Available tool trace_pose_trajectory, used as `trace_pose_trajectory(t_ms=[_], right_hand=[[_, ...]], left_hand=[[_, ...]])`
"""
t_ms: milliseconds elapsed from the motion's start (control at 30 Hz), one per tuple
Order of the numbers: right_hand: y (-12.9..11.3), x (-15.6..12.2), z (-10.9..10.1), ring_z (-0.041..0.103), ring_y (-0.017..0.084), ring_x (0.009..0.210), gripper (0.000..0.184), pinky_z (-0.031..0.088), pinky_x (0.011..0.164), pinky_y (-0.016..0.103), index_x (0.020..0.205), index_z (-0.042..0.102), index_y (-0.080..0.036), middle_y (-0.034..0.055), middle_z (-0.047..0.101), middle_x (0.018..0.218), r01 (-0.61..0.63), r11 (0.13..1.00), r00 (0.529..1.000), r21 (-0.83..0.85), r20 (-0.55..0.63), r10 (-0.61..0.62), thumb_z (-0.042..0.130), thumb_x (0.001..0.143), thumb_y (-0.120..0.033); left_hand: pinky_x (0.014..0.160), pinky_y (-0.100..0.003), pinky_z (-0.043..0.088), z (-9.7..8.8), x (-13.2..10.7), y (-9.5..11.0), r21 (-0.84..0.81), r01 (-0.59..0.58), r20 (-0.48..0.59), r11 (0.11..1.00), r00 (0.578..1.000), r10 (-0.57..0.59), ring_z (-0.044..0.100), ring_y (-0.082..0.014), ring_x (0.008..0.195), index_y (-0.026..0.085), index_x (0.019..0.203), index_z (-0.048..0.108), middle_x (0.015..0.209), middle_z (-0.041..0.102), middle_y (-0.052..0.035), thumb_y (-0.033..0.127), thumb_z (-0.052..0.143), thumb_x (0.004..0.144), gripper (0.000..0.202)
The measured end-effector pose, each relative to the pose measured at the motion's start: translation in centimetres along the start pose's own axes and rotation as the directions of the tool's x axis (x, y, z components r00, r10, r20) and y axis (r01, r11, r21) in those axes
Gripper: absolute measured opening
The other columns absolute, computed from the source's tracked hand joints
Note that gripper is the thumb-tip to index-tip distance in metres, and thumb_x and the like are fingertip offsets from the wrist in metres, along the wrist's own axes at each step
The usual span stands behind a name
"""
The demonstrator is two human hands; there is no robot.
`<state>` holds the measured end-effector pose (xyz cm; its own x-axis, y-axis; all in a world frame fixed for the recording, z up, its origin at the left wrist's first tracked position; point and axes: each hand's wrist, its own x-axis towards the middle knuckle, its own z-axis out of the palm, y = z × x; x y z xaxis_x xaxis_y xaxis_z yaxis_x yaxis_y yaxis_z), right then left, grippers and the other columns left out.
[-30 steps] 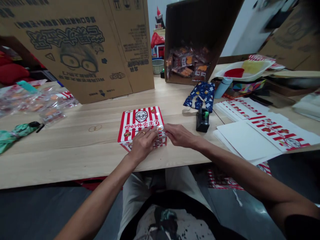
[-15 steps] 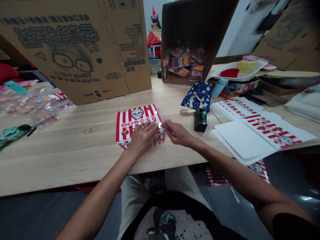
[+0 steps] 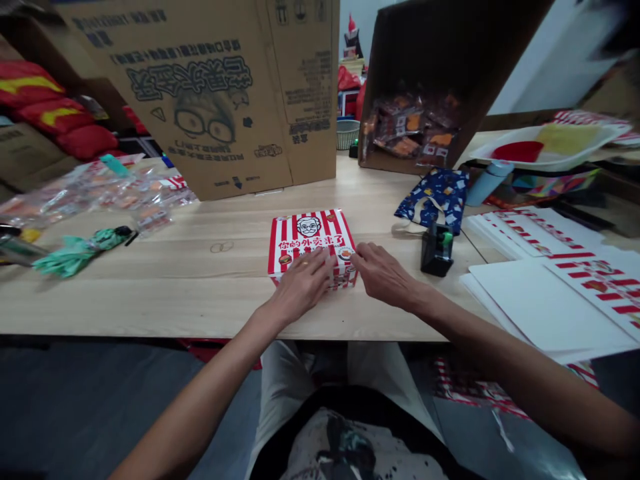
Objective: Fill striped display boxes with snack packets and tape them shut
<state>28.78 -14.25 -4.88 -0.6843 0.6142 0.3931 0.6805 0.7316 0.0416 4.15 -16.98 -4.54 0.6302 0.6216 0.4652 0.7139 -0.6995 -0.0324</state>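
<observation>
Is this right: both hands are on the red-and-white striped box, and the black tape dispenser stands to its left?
No: the head view shows the tape dispenser to the right of the striped box, not its left. The left hand and right hand are on the box, as you say.

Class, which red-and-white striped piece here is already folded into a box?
The striped box under the left hand; the striped sheets lie flat.
</observation>
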Motion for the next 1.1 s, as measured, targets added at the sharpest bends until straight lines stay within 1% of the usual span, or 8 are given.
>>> trace_pose_trajectory(t_ms=[200,433,500,600,633,767,900,1100], right_hand=[[-0.9,0.9,0.6,0.047,0.030,0.096,0.028,0.040,0.080,0.039,0.111,0.061,-0.014,0.0180,0.055,0.117,-0.021,1.000,1.000,-0.004,0.005,0.021,0.053,0.085,-0.007],[1.9,-1.8,0.8,0.052,0.026,0.107,0.040,0.046,0.096,0.040,0.116,0.067,-0.018,0.0139,0.055,0.120,-0.261,0.909,0.944,0.326,-0.110,0.310,0.051,0.082,-0.004],[4.5,-4.6,-0.2,0.054,0.023,0.113,0.045,0.047,0.101,0.038,0.119,0.066,-0.020,0.0123,0.054,0.128,-0.519,0.685,0.757,0.511,-0.098,0.646,0.050,0.080,-0.003],[8.4,-9.2,-1.6,0.060,0.024,0.109,0.046,0.052,0.093,0.038,0.124,0.060,-0.017,0.0129,0.057,0.122,-0.752,0.206,0.266,0.626,0.003,0.964,0.051,0.080,-0.008],[9.5,-10.3,-1.7,0.063,0.023,0.099,0.042,0.055,0.085,0.037,0.123,0.059,-0.016,0.0121,0.060,0.112,-0.771,0.092,0.163,0.630,0.055,0.985,0.052,0.081,-0.010],[12.2,-11.5,-0.7,0.061,0.014,0.061,0.014,0.047,0.054,0.024,0.103,0.061,-0.012,0.0014,0.059,0.076,-0.738,-0.254,-0.018,0.625,0.359,0.933,0.059,0.094,-0.023],[13.0,-9.7,-0.1,0.059,0.010,0.060,0.020,0.048,0.052,0.021,0.099,0.060,-0.013,-0.0010,0.061,0.078,-0.647,-0.442,-0.074,0.621,0.526,0.847,0.061,0.100,-0.032],[12.4,-9.8,-1.5,0.069,0.013,0.062,0.015,0.052,0.057,0.021,0.093,0.051,-0.019,-0.0034,0.062,0.079,-0.478,-0.434,0.050,0.764,0.516,0.855,0.065,0.092,-0.026]], left_hand=[[0.103,-0.042,0.054,0.3,-5.7,-2.1,0.190,0.133,-0.252,0.973,0.964,-0.083,0.063,-0.0245,0.127,0.020,0.148,0.047,0.137,0.065,-0.0121,0.007,0.044,0.097,0.053],[0.088,-0.044,0.052,1.4,-1.8,0.6,0.279,0.128,-0.248,0.952,0.967,-0.057,0.071,-0.0280,0.102,0.028,0.129,0.065,0.120,0.074,-0.0103,0.027,0.057,0.097,0.033],[0.083,-0.047,0.051,1.8,0.5,1.3,0.282,0.146,-0.240,0.948,0.968,-0.077,0.070,-0.0292,0.090,0.025,0.111,0.071,0.105,0.075,-0.0097,0.034,0.062,0.095,0.020],[0.083,-0.045,0.053,2.8,3.4,2.2,0.229,0.095,-0.165,0.969,0.985,-0.057,0.069,-0.0305,0.097,0.019,0.099,0.070,0.110,0.074,-0.0129,0.023,0.053,0.096,0.018],[0.086,-0.044,0.054,3.2,3.9,2.5,0.221,0.075,-0.144,0.972,0.989,-0.043,0.068,-0.0313,0.104,0.017,0.106,0.069,0.116,0.072,-0.0150,0.016,0.050,0.095,0.022],[0.097,-0.050,0.053,4.5,3.9,2.6,0.235,0.034,-0.119,0.972,0.993,-0.006,0.062,-0.0384,0.122,0.010,0.134,0.058,0.131,0.066,-0.0215,0.006,0.047,0.087,0.048],[0.098,-0.050,0.055,4.7,2.0,1.8,0.150,-0.033,-0.143,0.988,0.988,0.055,0.062,-0.0367,0.125,0.017,0.143,0.051,0.135,0.065,-0.0184,0.007,0.046,0.090,0.055],[0.097,-0.049,0.058,3.9,0.7,1.9,0.071,-0.050,-0.222,0.996,0.973,0.064,0.065,-0.0337,0.123,0.025,0.145,0.051,0.137,0.065,-0.0127,0.009,0.055,0.092,0.055]])
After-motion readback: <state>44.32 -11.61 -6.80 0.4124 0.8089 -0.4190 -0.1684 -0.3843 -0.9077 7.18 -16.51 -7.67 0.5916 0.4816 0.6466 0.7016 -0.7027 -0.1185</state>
